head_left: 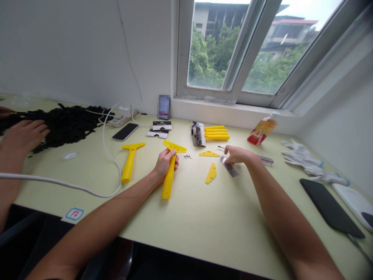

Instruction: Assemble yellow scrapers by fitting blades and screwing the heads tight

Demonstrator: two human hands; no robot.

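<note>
My left hand (166,165) is wrapped around the neck of a yellow plastic scraper handle (168,184), its wide T-shaped head upward. The fingers of my right hand (235,154) are closed at the upper end of a flat metal blade (231,169); the fingertips are partly hidden. Behind that hand lies a screwdriver (265,160), its thin shaft showing on the other side. Two yellow plastic blade covers, one lying flat (209,154) and one angled (211,173), are left of the blade. Several small screws or nuts (187,156) sit beside the scraper head.
Another yellow scraper handle (129,161) lies left, near a white cable (120,171) and a phone (125,132). Packaged yellow handles (217,133), a drink bottle (263,129) and gloves (303,157) stand or lie behind and right. Another person's hand (26,136) touches black pieces (72,123).
</note>
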